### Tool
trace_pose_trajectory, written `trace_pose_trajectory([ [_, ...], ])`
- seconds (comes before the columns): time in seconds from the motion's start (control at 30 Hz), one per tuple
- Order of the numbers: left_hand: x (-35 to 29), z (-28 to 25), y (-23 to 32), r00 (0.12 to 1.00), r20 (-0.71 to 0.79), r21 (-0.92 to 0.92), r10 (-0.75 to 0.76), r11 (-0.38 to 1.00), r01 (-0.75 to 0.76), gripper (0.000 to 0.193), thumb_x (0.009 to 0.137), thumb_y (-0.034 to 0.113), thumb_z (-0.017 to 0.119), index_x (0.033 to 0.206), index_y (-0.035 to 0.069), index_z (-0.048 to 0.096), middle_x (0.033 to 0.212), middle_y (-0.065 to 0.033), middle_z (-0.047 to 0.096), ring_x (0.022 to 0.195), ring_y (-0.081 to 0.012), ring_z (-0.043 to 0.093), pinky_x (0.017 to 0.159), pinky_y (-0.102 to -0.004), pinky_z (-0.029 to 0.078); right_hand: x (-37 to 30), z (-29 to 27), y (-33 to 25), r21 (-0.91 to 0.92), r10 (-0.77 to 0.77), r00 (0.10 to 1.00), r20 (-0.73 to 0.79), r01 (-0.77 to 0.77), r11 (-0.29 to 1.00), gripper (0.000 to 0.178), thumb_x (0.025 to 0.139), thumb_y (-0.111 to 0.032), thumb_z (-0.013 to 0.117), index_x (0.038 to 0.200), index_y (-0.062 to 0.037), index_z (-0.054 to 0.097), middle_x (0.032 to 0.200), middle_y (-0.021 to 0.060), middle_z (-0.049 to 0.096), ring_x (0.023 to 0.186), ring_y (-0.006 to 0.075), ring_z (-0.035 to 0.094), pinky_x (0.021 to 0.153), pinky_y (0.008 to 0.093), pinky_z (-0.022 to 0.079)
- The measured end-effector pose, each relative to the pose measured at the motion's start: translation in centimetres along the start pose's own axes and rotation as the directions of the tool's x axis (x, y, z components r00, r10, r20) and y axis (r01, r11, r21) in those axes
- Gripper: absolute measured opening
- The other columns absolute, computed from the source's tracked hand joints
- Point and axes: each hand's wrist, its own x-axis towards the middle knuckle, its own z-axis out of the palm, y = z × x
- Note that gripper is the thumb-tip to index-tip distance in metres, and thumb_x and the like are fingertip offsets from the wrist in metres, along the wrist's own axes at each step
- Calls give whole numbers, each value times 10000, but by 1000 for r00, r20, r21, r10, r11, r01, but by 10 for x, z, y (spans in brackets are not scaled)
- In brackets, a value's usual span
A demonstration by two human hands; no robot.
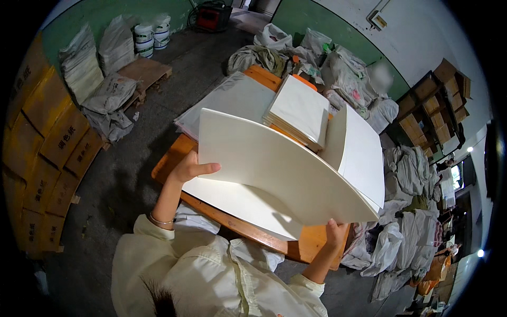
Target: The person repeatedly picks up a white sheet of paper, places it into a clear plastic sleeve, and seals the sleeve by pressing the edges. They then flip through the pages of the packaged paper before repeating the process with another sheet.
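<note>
A large, stiff cream-white paper sheet stands on its edge above the table, bowed in a curve. My left hand is closed on its left edge, thumb lying across the near face. At the lower right, my right hand pinches the same sheet near its corner, thumb in front and fingers hidden behind. Beneath it, more white paper lies flat on the orange wooden table. Behind the sheet sits a stack of smaller white paper. Upright curved white sheets stand to the right.
Clear plastic sheets cover the table's far left. Cardboard boxes are piled at left, near a wooden pallet and white buckets. Filled sacks crowd the far side, and more bags line the right.
</note>
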Motion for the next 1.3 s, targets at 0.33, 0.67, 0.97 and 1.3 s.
trace_pose_trajectory([
  [0.33,-3,6,-4,991,-66,11,-112,993,113,547,819,186,707,1279,1,475,1189,-88,556,1129,-178,506,969,-308,402,5,-13,6,-4,139,989,48,-139,990,605,755,-143,748,1264,12,460,1181,77,524,1097,201,501,923,348,412],
  [0.67,-9,8,-12,998,-55,96,-6,995,11,502,845,168,689,1272,7,481,1186,-81,562,1116,-168,515,954,-306,419,5,0,21,106,86,996,19,-87,991,448,852,-55,656,1257,-14,470,1219,64,523,1120,192,502,950,357,408],
  [0.97,-8,27,-8,969,-246,252,-32,963,96,441,904,276,633,1222,-15,542,1106,-90,626,1038,-146,562,915,-307,444,-2,7,7,-403,18,999,-51,-37,914,282,877,-40,636,1145,1,557,1054,39,591,936,144,555,835,301,455],
  [1.3,91,-109,-81,871,-458,880,176,-50,472,586,876,470,581,1204,-15,575,1188,-193,607,1133,-324,562,1061,-463,313,-58,31,0,-229,365,905,-216,-411,882,318,896,-90,612,1173,50,542,1081,85,574,971,180,542,892,325,446],
])
